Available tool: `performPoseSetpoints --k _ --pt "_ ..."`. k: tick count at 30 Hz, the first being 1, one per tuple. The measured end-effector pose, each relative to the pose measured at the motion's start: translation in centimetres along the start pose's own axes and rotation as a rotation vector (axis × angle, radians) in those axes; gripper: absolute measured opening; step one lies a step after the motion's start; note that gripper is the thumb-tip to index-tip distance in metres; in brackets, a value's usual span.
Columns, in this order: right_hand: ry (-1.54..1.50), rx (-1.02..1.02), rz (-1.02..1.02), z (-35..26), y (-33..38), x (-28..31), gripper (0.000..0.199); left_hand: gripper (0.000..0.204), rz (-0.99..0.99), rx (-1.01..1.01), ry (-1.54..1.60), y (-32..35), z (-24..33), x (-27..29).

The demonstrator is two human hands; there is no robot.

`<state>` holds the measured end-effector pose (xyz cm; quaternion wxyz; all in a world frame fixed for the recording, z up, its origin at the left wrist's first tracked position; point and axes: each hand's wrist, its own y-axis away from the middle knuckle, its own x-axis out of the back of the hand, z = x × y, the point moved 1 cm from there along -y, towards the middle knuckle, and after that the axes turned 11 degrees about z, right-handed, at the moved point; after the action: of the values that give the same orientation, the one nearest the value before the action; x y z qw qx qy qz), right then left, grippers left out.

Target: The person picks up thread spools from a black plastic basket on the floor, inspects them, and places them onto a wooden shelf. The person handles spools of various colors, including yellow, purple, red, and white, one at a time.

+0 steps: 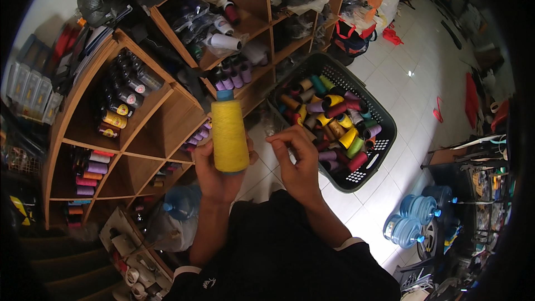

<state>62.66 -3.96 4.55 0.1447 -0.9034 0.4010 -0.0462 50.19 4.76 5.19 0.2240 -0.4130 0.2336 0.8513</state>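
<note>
Holding: left hand (214, 175) wraps the base of an upright yellow thread cone with a blue core tip (228, 134), raised before the chest.
Right hand (298, 164): fingertips pinched together beside the cone, thread too fine to see.
Beyond: dark plastic basket (384, 128) of mixed spools; wooden shelves (161, 117).

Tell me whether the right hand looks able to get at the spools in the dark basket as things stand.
Probably yes. The right hand holds no spool and hovers just beside the dark basket, whose top is open, with nothing between them. The left hand holds the yellow cone.
</note>
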Motion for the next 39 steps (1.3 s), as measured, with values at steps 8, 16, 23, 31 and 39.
performPoseSetpoints --k 8,16,23,31,39 --pt "0.423 0.122 0.326 8.8 -4.9 3.6 0.010 0.048 0.051 -0.017 0.013 0.4 1.2 1.4" --pt "1.412 -0.189 -0.007 28.1 -4.5 16.0 0.014 0.047 0.053 0.024 0.039 -0.1 1.0 3.3" --pt "0.178 -0.211 -0.080 13.3 -0.3 5.6 0.044 0.042 0.147 -0.017 -0.049 -0.1 0.0 3.6" --pt "-0.190 -0.039 -0.238 2.4 1.2 -3.4 0.024 0.043 0.214 -0.165 -0.211 0.2 0.0 3.8" --pt "-0.430 -0.258 -0.374 4.0 2.7 -8.4 0.021 0.045 0.211 -0.308 -0.193 3.2 2.8 7.2"
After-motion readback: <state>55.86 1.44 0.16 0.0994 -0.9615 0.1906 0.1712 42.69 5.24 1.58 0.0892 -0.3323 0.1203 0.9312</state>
